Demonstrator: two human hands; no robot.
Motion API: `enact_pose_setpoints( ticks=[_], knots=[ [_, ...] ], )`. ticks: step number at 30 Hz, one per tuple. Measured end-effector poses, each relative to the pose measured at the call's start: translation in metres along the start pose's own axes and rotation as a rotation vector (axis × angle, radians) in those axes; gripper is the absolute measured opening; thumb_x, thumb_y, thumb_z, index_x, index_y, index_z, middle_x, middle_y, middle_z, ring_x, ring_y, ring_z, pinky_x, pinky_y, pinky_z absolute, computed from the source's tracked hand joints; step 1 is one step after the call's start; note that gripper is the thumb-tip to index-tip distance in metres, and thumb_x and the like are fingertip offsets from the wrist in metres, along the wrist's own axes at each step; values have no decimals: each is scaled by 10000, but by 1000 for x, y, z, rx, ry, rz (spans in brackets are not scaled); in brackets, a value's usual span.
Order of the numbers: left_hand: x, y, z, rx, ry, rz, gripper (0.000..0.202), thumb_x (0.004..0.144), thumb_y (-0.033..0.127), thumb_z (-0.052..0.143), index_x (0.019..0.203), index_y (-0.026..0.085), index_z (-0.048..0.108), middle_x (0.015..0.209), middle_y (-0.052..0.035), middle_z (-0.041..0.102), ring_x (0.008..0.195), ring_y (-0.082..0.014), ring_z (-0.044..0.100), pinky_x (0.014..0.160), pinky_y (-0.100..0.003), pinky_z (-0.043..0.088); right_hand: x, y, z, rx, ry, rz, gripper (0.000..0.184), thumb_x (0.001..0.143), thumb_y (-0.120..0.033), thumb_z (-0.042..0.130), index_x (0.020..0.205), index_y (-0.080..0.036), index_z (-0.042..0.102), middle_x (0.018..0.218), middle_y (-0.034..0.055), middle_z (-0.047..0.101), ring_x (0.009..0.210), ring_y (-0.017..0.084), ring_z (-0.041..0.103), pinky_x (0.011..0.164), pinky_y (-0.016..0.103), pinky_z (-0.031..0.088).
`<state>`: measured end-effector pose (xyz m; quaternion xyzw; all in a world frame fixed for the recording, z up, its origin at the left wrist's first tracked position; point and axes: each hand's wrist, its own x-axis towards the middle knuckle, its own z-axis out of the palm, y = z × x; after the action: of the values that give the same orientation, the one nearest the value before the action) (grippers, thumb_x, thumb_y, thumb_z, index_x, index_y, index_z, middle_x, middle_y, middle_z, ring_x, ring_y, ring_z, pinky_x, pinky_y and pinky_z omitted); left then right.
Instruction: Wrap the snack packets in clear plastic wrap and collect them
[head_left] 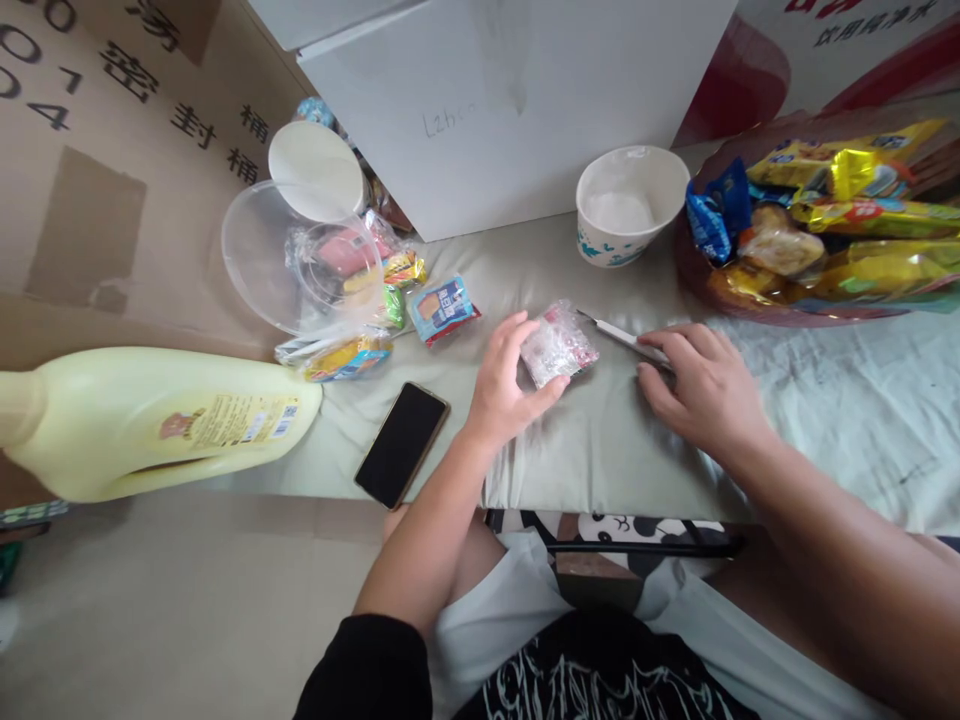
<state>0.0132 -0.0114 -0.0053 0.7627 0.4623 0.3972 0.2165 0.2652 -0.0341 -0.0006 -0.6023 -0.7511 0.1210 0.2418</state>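
My left hand [504, 385] pinches a small clear packet with pink and white print [557, 345], holding it just above the grey-green cloth [600, 450]. My right hand [701, 385] lies on the cloth to the right, its fingers curled over the handle of a thin white-handled knife [619, 335]. The blade tip points left towards the packet. A white paper bowl [630, 203] stands upright behind both hands.
A black phone [402, 443] lies left of my left hand. Further left are small snack packets [442, 308], a clear plastic lid [292, 260], a white lid [315, 170] and a pale yellow bottle on its side [150, 420]. A red bag of snacks [825, 230] sits at right. A white box [510, 100] stands behind.
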Motion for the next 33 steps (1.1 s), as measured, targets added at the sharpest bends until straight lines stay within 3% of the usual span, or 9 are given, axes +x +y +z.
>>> enact_pose_setpoints(
  ticks=[3, 7, 10, 14, 17, 22, 27, 31, 33],
  knots=[
    [4, 0, 0, -3, -80, -18, 425, 856, 354, 726, 1230, 217, 578, 1282, -123, 659, 1227, -264, 622, 1057, -439, 503, 0, -2, 2, 11, -2, -19, 260, 936, -331, 505, 1112, -226, 667, 1055, 152, 666, 1008, 348, 602, 917, 540, 475],
    [5, 4, -1, -72, -24, -123, 150, 860, 261, 686, 990, 206, 637, 997, -63, 708, 911, -186, 670, 822, -329, 552, -1, -6, 3, 3, 38, -36, 214, 936, -318, 526, 1063, -233, 676, 1044, 142, 671, 1028, 345, 610, 918, 529, 477],
    [4, 7, -1, -280, 4, -333, 90, 892, 288, 632, 904, 200, 622, 826, -18, 673, 662, -121, 612, 600, -242, 499, -2, -9, 2, 36, 64, -114, 188, 939, -309, 546, 1058, -230, 668, 1045, 132, 684, 1015, 330, 633, 899, 511, 493],
    [5, 11, 1, -592, -33, -592, 158, 858, 321, 664, 953, 209, 606, 739, 29, 608, 441, -58, 478, 408, -197, 400, -2, -14, 1, 165, 14, -344, 256, 944, -267, 555, 1188, -221, 618, 1184, 123, 704, 1105, 303, 662, 914, 468, 518],
    [6, 13, 2, -656, -18, -651, 164, 815, 266, 674, 952, 211, 604, 763, 23, 607, 452, -62, 495, 381, -192, 392, -2, -16, 2, 205, -29, -414, 297, 946, -227, 550, 1240, -203, 590, 1180, 123, 719, 1108, 287, 675, 914, 445, 537],
    [6, 9, 2, -619, 26, -679, 158, 797, 232, 646, 949, 209, 610, 793, 1, 642, 556, -100, 610, 403, -172, 404, -1, -16, 2, 195, 4, -318, 266, 950, -211, 540, 1201, -202, 629, 1010, 106, 719, 896, 249, 690, 767, 398, 559],
    [6, 10, 1, -598, 27, -676, 174, 794, 246, 662, 957, 209, 613, 805, -1, 667, 542, -93, 597, 400, -166, 385, -1, -16, 1, 211, 8, -307, 133, 930, -193, 533, 1000, -210, 644, 929, 89, 684, 846, 232, 675, 746, 386, 563],
    [8, 14, 0, -607, 9, -638, 123, 791, 252, 668, 887, 200, 611, 759, 2, 659, 589, -107, 619, 459, -178, 425, -2, -16, 2, 209, 9, -290, 33, 907, -197, 535, 899, -220, 558, 1078, 130, 697, 979, 270, 693, 789, 412, 563],
    [8, 14, 0, -608, 8, -631, 117, 790, 254, 667, 874, 198, 610, 757, 3, 656, 603, -110, 626, 481, -185, 440, -3, -15, 2, 237, 9, -289, 79, 897, -186, 535, 847, -235, 499, 1069, 118, 711, 1036, 278, 699, 813, 413, 556]
  ],
)
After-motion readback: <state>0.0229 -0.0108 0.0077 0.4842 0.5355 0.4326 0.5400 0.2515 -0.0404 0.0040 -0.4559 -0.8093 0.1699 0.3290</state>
